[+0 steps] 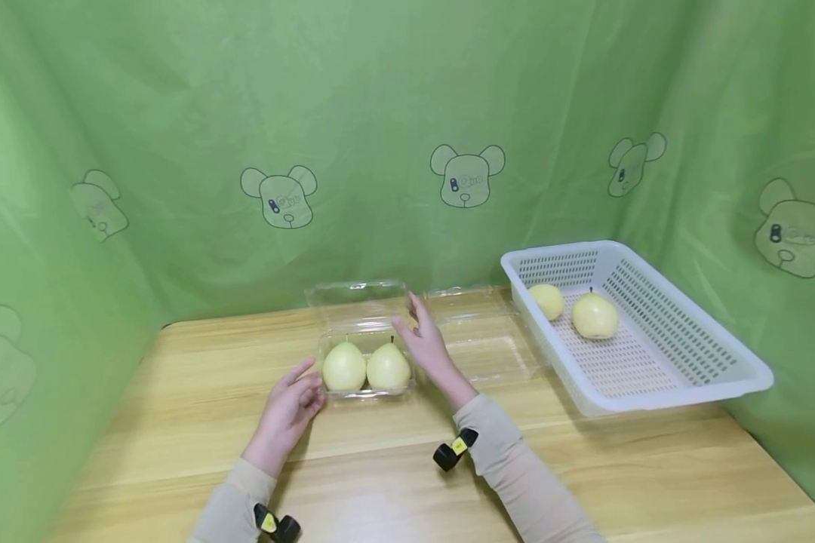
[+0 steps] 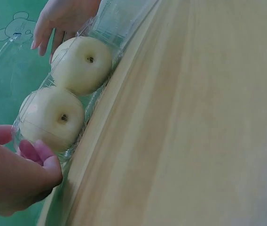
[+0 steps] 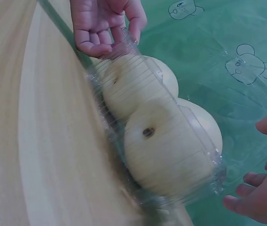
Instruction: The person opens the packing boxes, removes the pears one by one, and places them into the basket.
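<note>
Two pale yellow pears (image 1: 344,367) (image 1: 389,368) sit side by side in a clear plastic clamshell box (image 1: 369,394). Its see-through lid (image 1: 360,303) stands raised at the back. At the box's left end, my left hand (image 1: 288,407) holds the side with curled fingers and thumb; the left wrist view shows this hand (image 2: 20,174) at the corner near one pear (image 2: 53,117). My right hand (image 1: 426,339) is at the right edge of the lid, fingers extended. In the right wrist view, the right hand (image 3: 263,183) is apart from the pears, with nothing in its grasp.
Right of the box lies another clear plastic box (image 1: 489,358), partly behind my right wrist. A white slotted basket (image 1: 679,385) on the right holds two more pears (image 1: 594,315) (image 1: 546,302). Green curtains (image 1: 380,98) enclose the wooden table (image 1: 367,483) at the back and sides.
</note>
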Demonstrator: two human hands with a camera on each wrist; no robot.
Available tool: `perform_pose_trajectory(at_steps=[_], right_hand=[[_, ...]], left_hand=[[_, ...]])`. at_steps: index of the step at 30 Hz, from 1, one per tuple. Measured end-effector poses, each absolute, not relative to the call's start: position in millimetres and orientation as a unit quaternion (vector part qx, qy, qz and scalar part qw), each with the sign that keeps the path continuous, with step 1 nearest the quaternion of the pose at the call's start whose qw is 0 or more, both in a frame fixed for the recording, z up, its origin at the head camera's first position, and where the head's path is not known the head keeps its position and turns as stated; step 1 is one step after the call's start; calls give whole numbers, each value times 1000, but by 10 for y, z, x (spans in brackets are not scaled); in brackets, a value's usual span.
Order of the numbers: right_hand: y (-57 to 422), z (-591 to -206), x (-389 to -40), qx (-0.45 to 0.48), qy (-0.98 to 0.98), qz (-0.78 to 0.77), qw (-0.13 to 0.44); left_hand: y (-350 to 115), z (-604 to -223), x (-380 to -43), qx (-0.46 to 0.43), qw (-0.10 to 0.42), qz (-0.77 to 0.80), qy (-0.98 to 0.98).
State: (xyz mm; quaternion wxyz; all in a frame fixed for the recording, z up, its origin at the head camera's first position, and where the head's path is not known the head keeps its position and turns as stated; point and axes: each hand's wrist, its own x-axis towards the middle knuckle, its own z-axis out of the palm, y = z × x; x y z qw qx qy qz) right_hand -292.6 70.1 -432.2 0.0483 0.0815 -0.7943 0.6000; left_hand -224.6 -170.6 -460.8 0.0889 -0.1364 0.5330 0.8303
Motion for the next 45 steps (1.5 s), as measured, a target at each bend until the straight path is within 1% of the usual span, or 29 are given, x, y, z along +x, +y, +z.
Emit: perform_pose_trajectory(at_steps=[23, 33, 45], right_hand=[[727, -4398, -2938, 96, -799, 593, 2], [737, -4413, -2971, 94, -790, 606, 4], [746, -4416, -2989, 91, -792, 603, -8]], left_hand=[[-1672, -4664, -2229, -124, 100, 835, 526], [-1680, -4665, -2233, -122, 100, 843, 514], [-1684, -4643, -2236, -108, 97, 840, 523]])
